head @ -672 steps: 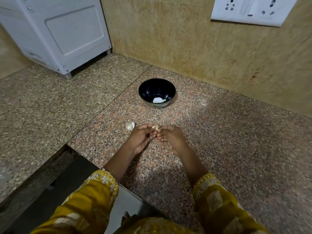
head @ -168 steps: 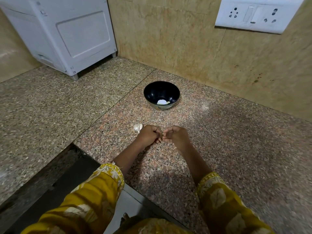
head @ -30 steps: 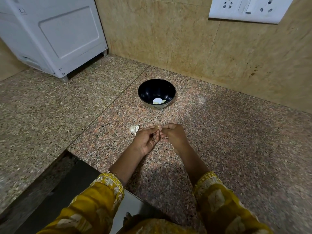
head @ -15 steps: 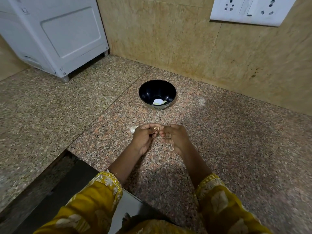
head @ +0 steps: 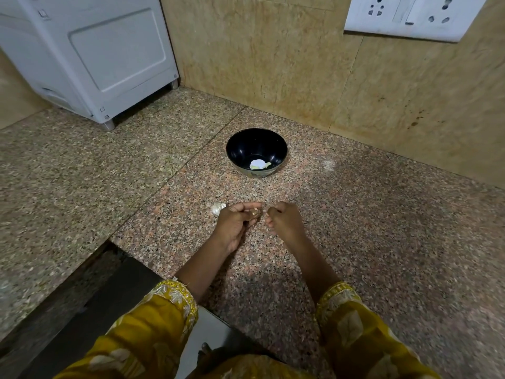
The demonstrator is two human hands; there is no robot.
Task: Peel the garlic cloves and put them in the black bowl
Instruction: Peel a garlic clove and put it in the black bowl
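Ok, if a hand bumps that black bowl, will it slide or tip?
Likely slides: the black bowl holds only a few pale pieces, so it seems light, and the granite counter looks smooth. Its base tapers narrower than the rim, so it might rock.

On my feed, a speckled granite countertop (head: 382, 242) fills most of the view. The near slab is pinkish-brown and the one to the left is greyer, with a straight seam (head: 191, 157) running between them. Beige marble-look wall tiles (head: 273, 64) rise behind, and I can see brown stains (head: 415, 119) on them at the right. A white switch-and-socket plate (head: 410, 17) sits high on that wall. A white appliance (head: 90, 56) stands on small feet in the far left corner. At lower left the counter drops to a dark ledge (head: 82, 310). A pale glare spot (head: 328, 165) shows on the stone.
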